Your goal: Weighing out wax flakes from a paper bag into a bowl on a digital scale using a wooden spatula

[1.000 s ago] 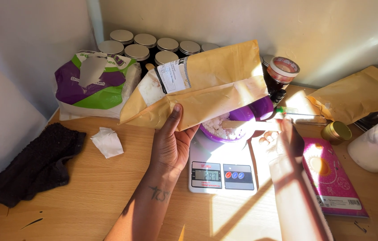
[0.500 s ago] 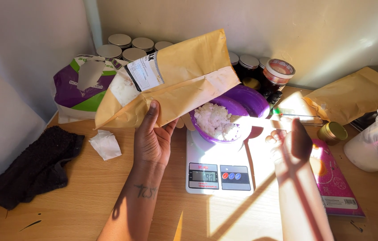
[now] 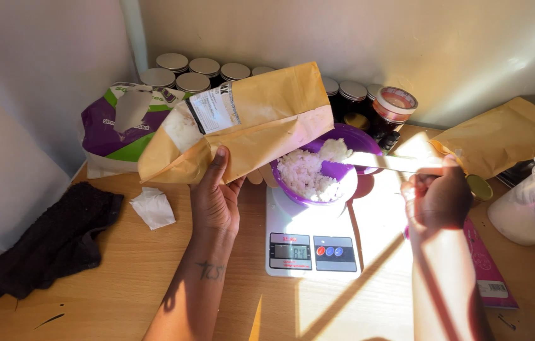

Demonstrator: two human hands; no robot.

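Kraft pouch (image 3: 248, 126) | left hand (image 3: 215, 201) fingers gripping | right hand (image 3: 436, 199) fingers holding utensil (image 3: 387, 163)

Strong warm sunlight comes from the right and makes glare on the desk (image 3: 122, 278) and long dark shadows, while the left side is dimmer and the picture stays sharp.
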